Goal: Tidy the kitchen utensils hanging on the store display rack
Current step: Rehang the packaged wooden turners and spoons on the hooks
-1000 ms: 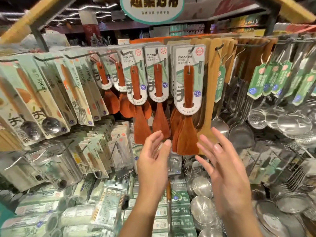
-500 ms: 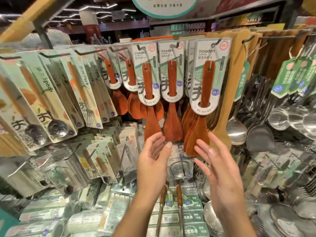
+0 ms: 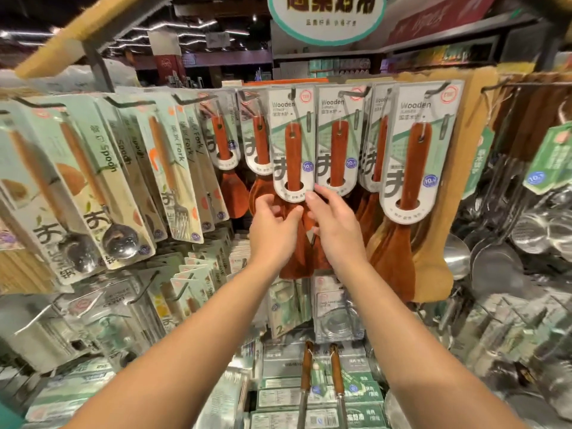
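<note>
We now reach up: both hands, half second ago below blades, close on wooden turner (image 3: 293,168) hanging mid-rack. Left hand (image 3: 272,226) fingers curl onto blade; right hand (image 3: 332,222) fingertips touch card bottom. Straightening this pack seems underway.

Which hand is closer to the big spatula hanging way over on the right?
Right. The right hand is just left of that spatula, near the middle cards. The left hand is farther left, beyond the right hand.
</note>
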